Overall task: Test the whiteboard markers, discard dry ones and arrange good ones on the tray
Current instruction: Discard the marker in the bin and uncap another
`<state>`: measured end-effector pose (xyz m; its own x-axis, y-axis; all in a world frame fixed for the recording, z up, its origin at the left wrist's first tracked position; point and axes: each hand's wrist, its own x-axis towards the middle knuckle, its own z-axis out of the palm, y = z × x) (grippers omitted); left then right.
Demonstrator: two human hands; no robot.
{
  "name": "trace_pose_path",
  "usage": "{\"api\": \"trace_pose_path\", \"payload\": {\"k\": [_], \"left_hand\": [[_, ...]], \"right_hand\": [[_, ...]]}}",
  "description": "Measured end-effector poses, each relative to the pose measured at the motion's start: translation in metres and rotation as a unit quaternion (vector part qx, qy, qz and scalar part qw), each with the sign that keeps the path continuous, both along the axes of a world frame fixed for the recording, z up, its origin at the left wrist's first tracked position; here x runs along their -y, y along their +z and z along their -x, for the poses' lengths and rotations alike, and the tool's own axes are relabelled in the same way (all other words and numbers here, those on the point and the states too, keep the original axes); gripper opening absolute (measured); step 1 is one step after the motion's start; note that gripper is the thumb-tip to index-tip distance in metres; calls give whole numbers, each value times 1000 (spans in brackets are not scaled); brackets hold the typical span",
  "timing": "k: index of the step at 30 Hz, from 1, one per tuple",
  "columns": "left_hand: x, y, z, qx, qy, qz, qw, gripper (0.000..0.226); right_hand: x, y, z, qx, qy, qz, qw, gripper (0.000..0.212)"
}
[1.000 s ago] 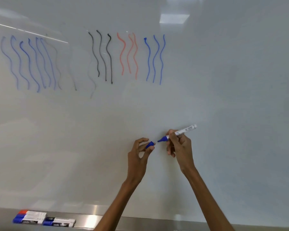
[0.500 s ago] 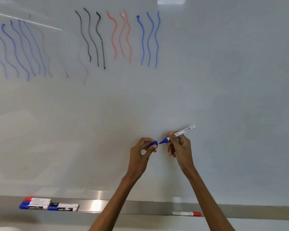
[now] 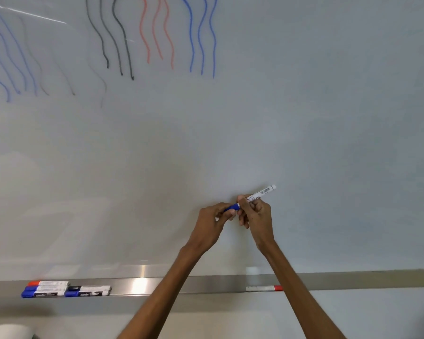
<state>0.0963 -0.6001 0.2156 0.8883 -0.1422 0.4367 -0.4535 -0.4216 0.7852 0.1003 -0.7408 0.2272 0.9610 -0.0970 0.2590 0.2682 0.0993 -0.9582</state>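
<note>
My right hand (image 3: 256, 216) grips a white marker (image 3: 263, 191) with a blue tip, held slanted in front of the whiteboard (image 3: 304, 118). My left hand (image 3: 213, 221) pinches the blue cap (image 3: 231, 207), which now sits on the marker's tip. Both hands meet at the cap. On the metal tray (image 3: 206, 285) lie several capped markers (image 3: 66, 288) in red, blue and black at the left, and one red-capped marker (image 3: 264, 288) lies alone further right, behind my right forearm.
Wavy test lines in blue, black and red (image 3: 154, 33) run across the top of the whiteboard, with faint grey ones at the left. A pale rounded object (image 3: 8, 331) shows at the bottom left corner.
The cap in my left hand has come together with the marker's blue tip; earlier the two were apart. The view has tilted downward, showing more of the tray.
</note>
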Motion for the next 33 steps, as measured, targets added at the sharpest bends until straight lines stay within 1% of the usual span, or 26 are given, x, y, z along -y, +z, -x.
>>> {"api": "trace_pose_path", "payload": {"k": [2, 7, 11, 13, 18, 20, 23, 26, 28, 33], "left_hand": [[5, -7, 1, 5, 0, -14, 1000, 23], [14, -15, 1, 48, 3, -72, 996, 31], [21, -17, 1, 67, 2, -105, 992, 21], [22, -21, 2, 73, 3, -110, 991, 21], [24, -41, 1, 25, -32, -129, 991, 24], [27, -47, 0, 20, -50, -153, 987, 22], [31, -58, -1, 5, -44, -169, 985, 17], [39, -75, 0, -30, -40, -171, 984, 20], [49, -88, 3, -52, -49, -186, 980, 21], [91, -119, 24, -117, -94, -238, 960, 17]], "right_hand": [[0, -11, 2, -13, -12, -19, 1000, 30], [2, -27, 4, -47, -43, -51, 997, 34], [8, -31, 5, -69, -59, -70, 993, 35], [15, -31, 6, -79, -47, -54, 994, 34], [34, -45, 17, -134, -18, -17, 991, 31], [44, -54, 24, -168, -16, -22, 985, 30], [63, -69, 35, -212, -33, -38, 976, 37], [91, -84, 49, -230, -61, -62, 969, 32], [110, -96, 62, -242, -67, -40, 967, 26], [157, -134, 96, -265, -95, 106, 954, 17]]}}
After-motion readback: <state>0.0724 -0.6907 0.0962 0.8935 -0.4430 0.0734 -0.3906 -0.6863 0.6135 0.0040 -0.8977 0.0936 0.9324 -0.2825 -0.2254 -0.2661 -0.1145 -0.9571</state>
